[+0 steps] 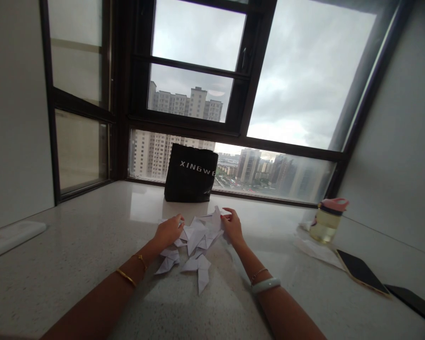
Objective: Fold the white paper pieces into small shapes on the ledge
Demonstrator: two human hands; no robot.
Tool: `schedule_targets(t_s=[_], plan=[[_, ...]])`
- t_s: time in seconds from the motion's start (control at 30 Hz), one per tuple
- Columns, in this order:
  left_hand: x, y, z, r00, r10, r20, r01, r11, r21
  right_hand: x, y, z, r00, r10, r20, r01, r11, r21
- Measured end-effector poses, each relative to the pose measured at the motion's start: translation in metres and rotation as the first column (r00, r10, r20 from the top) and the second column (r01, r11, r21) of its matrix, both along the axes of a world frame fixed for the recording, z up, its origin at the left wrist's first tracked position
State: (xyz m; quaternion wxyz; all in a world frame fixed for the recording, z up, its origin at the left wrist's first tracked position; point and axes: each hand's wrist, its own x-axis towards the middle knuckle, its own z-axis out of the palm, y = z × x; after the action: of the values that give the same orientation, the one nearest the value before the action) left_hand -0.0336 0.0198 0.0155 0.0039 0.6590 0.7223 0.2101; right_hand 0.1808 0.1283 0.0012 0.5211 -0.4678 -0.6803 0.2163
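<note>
A loose heap of white folded paper pieces (197,236) lies on the pale speckled counter, between my two hands. At the heap's left side is my left hand (169,230), its fingers curled together; bits of white paper show beside it, but what the fingers hold is hidden. My right hand (233,225) pinches an upright folded paper piece (216,216) at the heap's far right edge. Nearer to me, a separate folded piece (169,261) sits at the left, and another folded piece (202,274) points towards me.
Behind the heap a black bag (190,174) with white lettering stands against the window. To the right are a bottle with a pink lid (327,222), a white tissue (320,251), a phone (363,271) and another dark flat object (416,302). A white slab-like object (16,237) lies left.
</note>
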Motion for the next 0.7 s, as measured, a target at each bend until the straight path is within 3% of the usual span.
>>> schedule_targets(t_s=[0.2,0.4,0.57,0.7], plan=[[-0.004,0.002,-0.002,1.0,0.009,-0.026,-0.007,0.998,0.064,-0.002,-0.003,-0.001,0.986,0.165,0.003,-0.165,0.985,-0.059],[-0.007,0.006,-0.012,1.0,0.0,0.007,0.0,0.999,0.038,-0.014,-0.009,-0.01,0.937,0.327,0.123,-0.306,0.938,-0.16],[-0.003,0.006,-0.01,0.993,-0.121,0.016,0.119,0.991,0.068,-0.013,-0.004,-0.011,0.929,0.274,0.248,-0.239,0.957,-0.164],[0.015,-0.001,-0.003,0.955,-0.295,-0.007,0.294,0.951,0.089,-0.008,0.0,-0.011,0.919,0.211,0.332,-0.172,0.975,-0.143]])
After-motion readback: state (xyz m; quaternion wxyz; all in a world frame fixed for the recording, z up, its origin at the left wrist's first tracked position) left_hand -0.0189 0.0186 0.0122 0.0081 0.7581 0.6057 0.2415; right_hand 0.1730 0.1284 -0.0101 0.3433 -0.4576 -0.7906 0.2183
